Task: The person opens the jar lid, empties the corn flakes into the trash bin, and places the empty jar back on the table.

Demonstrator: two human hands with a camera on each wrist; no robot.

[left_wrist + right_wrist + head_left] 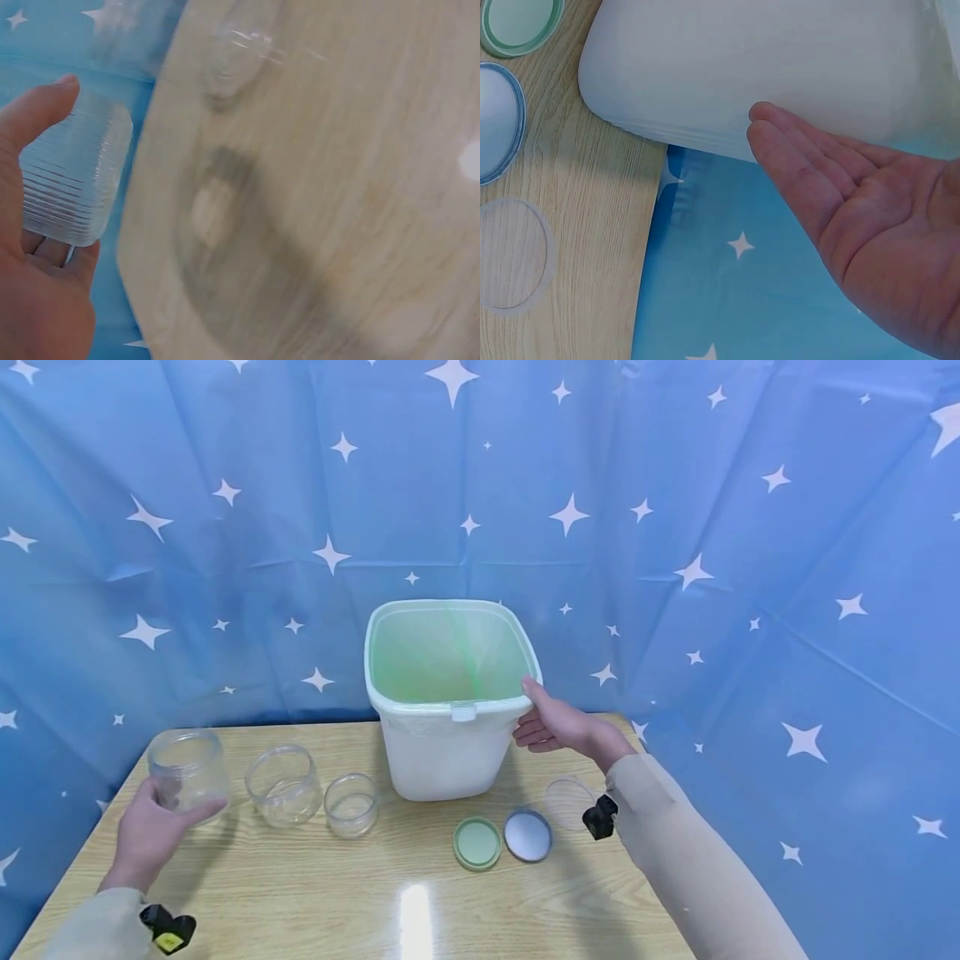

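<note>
My left hand (153, 835) grips a clear plastic jar (187, 764) at the table's left side. In the left wrist view the thumb lies on one side of the ridged jar (82, 172), with fingers behind and under it; its shadow falls on the tabletop. At the right side of a white bin (446, 752) with a pale green inside is my right hand (562, 722), thumb at the rim and the other fingers extended below it. In the right wrist view those fingers (802, 165) lie nearly straight beside the bin's wall (742, 67); the thumb is hidden.
A medium clear jar (283, 789) and a small one (351, 806) stand left of the bin. In front of it lie a green lid (477, 843), a grey-rimmed lid (528, 835) and a clear disc (567, 802). A blue starred curtain (712, 635) hangs behind the wooden table (315, 893).
</note>
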